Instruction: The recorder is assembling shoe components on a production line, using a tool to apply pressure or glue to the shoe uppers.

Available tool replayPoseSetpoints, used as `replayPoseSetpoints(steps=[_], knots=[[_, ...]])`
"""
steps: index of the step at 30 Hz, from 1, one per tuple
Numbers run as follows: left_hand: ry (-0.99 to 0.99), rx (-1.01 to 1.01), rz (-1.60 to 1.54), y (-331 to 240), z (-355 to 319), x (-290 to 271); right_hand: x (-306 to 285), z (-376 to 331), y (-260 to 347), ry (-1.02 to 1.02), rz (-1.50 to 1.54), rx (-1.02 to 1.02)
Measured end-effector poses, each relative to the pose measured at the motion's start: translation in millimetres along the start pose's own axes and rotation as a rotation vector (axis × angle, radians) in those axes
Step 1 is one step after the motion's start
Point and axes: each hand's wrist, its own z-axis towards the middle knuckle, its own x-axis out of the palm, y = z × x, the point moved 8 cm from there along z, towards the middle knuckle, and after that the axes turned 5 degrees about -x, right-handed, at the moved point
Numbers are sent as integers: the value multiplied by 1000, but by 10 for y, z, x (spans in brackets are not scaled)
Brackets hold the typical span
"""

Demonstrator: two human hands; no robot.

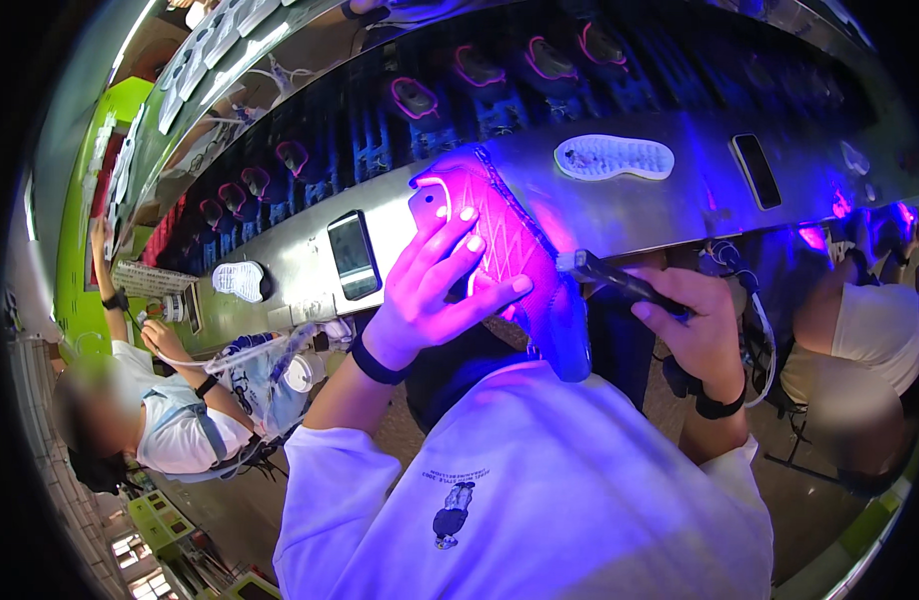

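Note:
A shoe upper (498,235) glows pink and blue under violet light, tilted at the table's near edge in front of me. My left hand (430,285) holds it, fingers spread over its side and thumb pressing lower down. In my right hand (695,320) is a brush with a dark handle (630,281). Its pale tip meets the right edge of the upper, near the middle. A white shoe sole (615,158) lies on the metal table beyond the brush.
One phone (353,255) lies left of the shoe, another phone (756,172) at the right. A second white sole (238,281) rests farther left. Several shoe uppers (415,98) with glowing pink collars line the dark conveyor behind. Co-workers sit at left (190,420) and right (855,330).

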Motion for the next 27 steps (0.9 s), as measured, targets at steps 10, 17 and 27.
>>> replayPoseSetpoints(steps=[10,17,27], knots=[[-35,-56,-15,67,29,117,-101,57,-135,-69,40,68],[-63,-200,-11,221,-83,125,103,-117,-412,68,157,62],[-188,-376,27,382,-480,73,142,208,-1560,-78,52,443]])
